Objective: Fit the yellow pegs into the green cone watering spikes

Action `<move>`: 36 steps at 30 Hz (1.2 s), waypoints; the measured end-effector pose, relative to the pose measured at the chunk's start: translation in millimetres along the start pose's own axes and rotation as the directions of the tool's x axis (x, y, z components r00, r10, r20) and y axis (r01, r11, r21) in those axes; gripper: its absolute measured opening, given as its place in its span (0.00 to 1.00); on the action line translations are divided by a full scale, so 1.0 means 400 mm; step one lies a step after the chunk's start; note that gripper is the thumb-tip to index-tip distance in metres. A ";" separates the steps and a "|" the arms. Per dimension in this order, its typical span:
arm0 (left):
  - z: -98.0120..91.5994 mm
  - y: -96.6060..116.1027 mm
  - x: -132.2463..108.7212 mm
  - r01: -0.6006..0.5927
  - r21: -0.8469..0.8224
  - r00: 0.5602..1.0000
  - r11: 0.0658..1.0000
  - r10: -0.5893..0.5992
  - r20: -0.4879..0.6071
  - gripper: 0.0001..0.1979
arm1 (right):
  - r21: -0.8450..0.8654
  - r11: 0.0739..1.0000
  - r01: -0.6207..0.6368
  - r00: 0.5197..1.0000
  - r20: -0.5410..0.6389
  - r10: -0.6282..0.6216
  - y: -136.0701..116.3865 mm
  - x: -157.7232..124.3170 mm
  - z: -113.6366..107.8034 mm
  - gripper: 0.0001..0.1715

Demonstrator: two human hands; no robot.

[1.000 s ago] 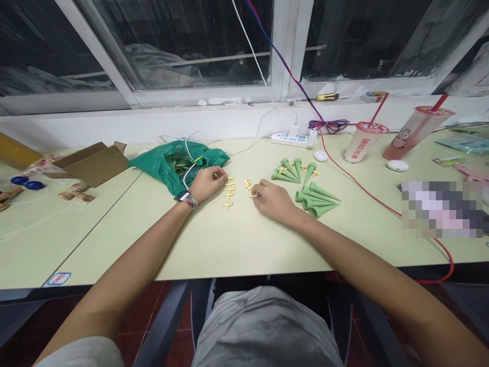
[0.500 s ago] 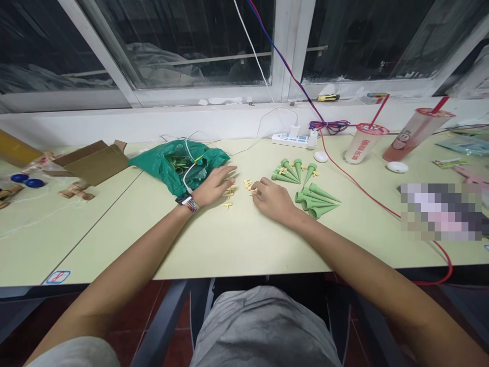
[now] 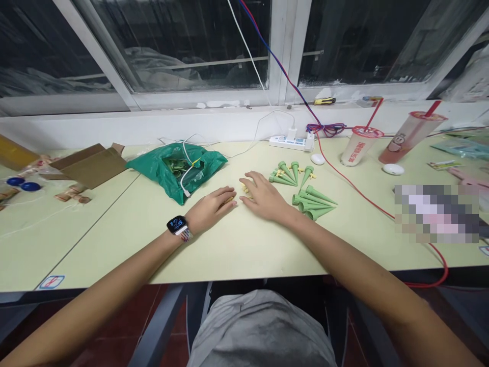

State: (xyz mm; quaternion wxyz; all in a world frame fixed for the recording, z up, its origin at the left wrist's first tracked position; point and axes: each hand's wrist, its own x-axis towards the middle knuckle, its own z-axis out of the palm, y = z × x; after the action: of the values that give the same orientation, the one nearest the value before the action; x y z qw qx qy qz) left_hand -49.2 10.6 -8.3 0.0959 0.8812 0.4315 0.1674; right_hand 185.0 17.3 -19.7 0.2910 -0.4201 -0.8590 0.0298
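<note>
My left hand [image 3: 211, 208] lies flat on the pale green table [image 3: 244, 239], fingers stretched out over the small yellow plastic pieces [image 3: 229, 199], which mostly hide beneath it. My right hand [image 3: 263, 197] lies flat beside it, fingers spread and pointing left, covering more of the yellow pieces. A smartwatch [image 3: 177, 225] sits on my left wrist. Just right of my right hand lie two groups of green plastic cones [image 3: 311, 200], the farther group [image 3: 289, 173] with yellow pieces among them. A green plastic bag [image 3: 179, 167] holding more green parts lies behind my left hand.
A flattened cardboard box [image 3: 89, 163] and blue caps [image 3: 23, 184] lie at the left. A power strip [image 3: 292, 142], two lidded drink cups [image 3: 359, 143] with straws, and a red cable [image 3: 367, 196] occupy the right. Window ledge runs behind the table.
Both hands went from pinching at the yellow pieces to lying flat over them. My left hand slid back toward me and rightward, meeting the right hand near the middle.
</note>
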 end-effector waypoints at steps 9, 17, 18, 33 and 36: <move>0.026 0.027 -0.010 0.023 -0.098 0.999 0.995 -0.028 -0.043 0.19 | 0.087 0.996 -0.021 0.991 0.134 0.009 0.013 0.025 0.061 0.20; 0.030 0.021 -0.004 0.020 -0.155 0.996 0.988 -0.033 -0.081 0.12 | 0.059 0.996 -0.060 0.992 0.118 0.053 -0.006 -0.010 0.041 0.15; 0.031 0.020 -0.001 0.015 -0.158 0.996 0.987 -0.028 -0.082 0.11 | 0.054 0.997 -0.052 0.993 0.110 0.045 -0.008 -0.012 0.038 0.16; 0.008 -0.028 0.099 0.083 -0.601 0.945 0.795 -0.253 -0.205 0.18 | -0.516 0.833 -0.202 0.963 0.049 0.264 0.081 0.012 -0.076 0.19; -0.015 -0.032 0.129 0.035 -0.617 0.923 0.786 -0.262 -0.281 0.15 | -0.527 0.833 -0.167 0.974 0.042 0.222 0.087 0.013 -0.075 0.17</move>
State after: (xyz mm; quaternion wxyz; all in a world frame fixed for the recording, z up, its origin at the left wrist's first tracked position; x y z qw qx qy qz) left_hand -31.4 59.4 4.1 0.3047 0.7227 0.4349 0.4423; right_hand 222.8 37.8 -2.5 0.1179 -0.5661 -0.8014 -0.1529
